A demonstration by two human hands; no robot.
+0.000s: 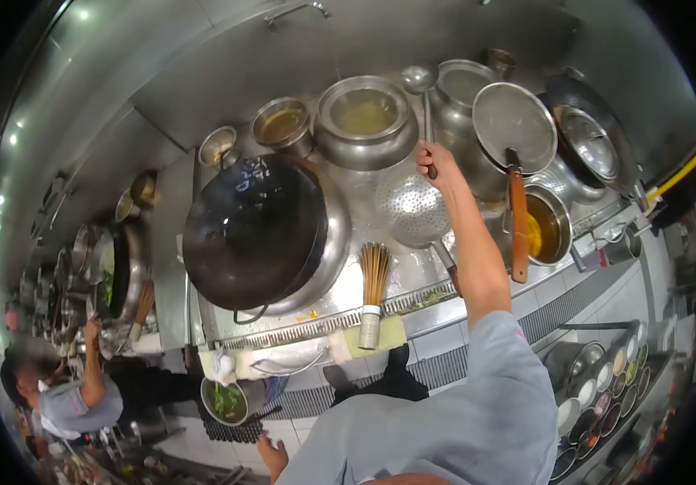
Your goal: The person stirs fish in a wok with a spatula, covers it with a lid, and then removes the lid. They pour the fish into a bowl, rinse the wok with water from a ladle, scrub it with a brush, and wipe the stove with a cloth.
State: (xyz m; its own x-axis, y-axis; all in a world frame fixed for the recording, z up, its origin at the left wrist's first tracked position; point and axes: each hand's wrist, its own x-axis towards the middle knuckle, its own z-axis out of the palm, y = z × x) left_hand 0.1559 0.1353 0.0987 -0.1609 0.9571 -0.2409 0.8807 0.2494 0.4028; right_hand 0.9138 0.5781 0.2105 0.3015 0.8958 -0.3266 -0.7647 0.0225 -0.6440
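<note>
Ladle (420, 78) spans narrow gap between left pot (366, 153) and right pot (454, 111); right hand (437, 165) closed round handle, left hand (273, 454) half curled, bare, off counter (330, 293). Brush (374, 283) overhangs front edge, wok (255, 234) left, tiled floor (437, 341) below.

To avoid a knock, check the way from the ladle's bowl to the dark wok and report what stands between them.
The large pot of yellowish liquid stands between the bowl of the ladle, held in the right hand, and the dark wok. Whether the ladle clears the pot's rim cannot be told.
</note>
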